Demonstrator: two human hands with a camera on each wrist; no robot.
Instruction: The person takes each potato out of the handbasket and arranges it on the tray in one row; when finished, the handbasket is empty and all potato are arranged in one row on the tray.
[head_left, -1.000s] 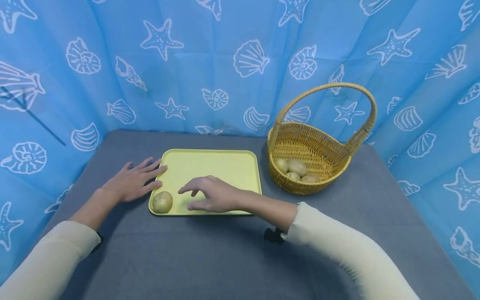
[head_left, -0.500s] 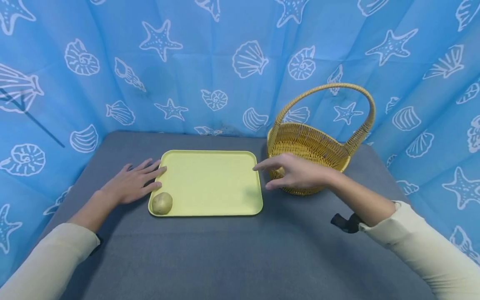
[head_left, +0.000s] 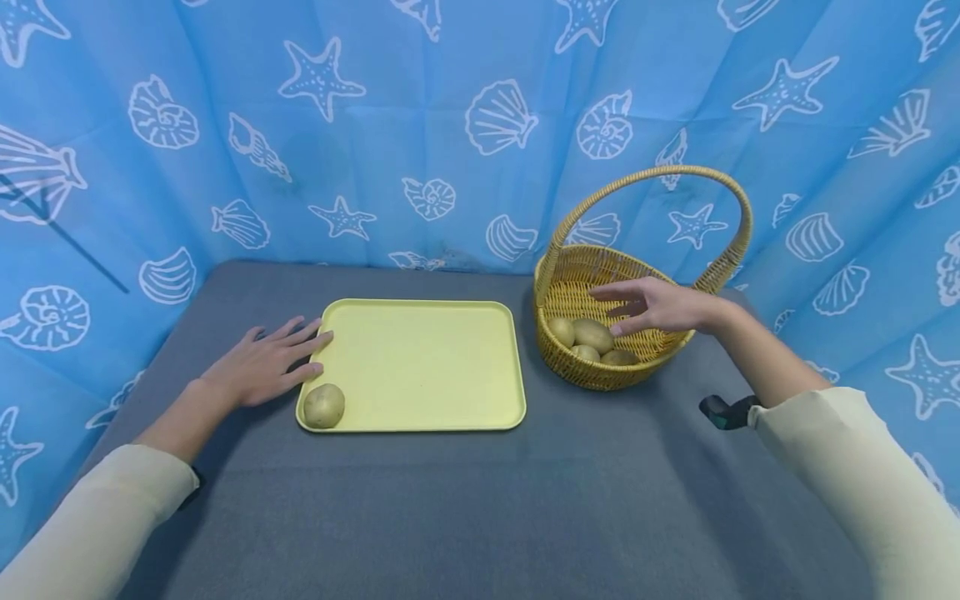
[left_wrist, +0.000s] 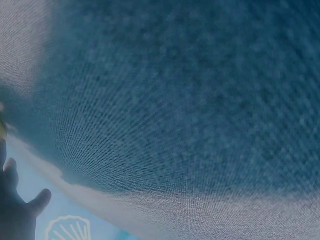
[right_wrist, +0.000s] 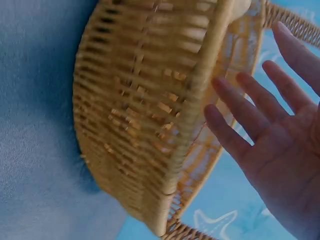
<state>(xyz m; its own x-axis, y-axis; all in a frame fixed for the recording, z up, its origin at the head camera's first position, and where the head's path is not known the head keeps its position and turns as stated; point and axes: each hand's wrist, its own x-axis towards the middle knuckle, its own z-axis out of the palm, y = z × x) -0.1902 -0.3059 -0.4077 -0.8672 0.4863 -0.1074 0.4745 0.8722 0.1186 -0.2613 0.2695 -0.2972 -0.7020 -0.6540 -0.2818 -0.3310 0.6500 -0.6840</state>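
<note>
In the head view a yellow tray (head_left: 427,367) lies on the grey-covered table, with one potato (head_left: 324,407) at its near left corner. My left hand (head_left: 262,367) rests flat with spread fingers at the tray's left edge. To the right stands a wicker basket (head_left: 592,379) with a tall handle. Several potatoes (head_left: 592,335) are inside it. Over the basket's opening hovers my right hand (head_left: 663,305), its fingers loosely spread and holding nothing. The right wrist view has the same right hand (right_wrist: 280,135) beside the basket's rim (right_wrist: 200,95), palm visible.
The basket's arched handle (head_left: 660,172) rises behind the right hand. A blue curtain (head_left: 420,133) with white shells and starfish hangs along the table's back and sides. Grey cloth (head_left: 450,517) covers the table in front of the tray.
My right hand has moved from above the tray, rightward and away from me, to over the basket. My left hand, the tray and its potato have stayed in place.
</note>
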